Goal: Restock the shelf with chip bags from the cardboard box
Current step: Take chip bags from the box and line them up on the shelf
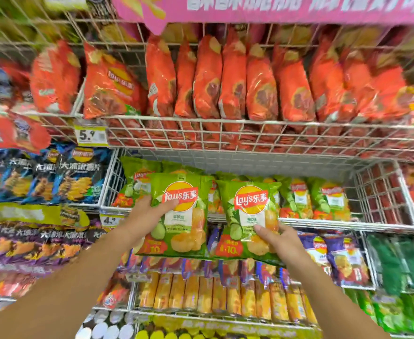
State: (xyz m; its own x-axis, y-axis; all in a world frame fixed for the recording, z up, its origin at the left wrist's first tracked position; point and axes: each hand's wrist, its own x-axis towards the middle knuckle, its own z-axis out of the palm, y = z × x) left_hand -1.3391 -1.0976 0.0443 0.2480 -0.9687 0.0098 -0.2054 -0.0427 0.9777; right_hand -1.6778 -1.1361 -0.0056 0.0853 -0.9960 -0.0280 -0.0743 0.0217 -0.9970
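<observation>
Pink banner [274, 8] overhead, price tag [91, 135] — 5.9, orange-yellow canisters [225, 297] in a row below

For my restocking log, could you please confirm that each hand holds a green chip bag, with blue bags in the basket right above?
Not quite: in the head view the basket right above holds red bags, not blue. The rest stands: the left hand holds the left green chip bag and the right hand holds the right green chip bag.

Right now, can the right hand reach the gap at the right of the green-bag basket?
Probably yes. The right hand, holding a green bag, is at the wire basket's front rim, and nothing blocks the open space beside the shelved green bags.
</observation>
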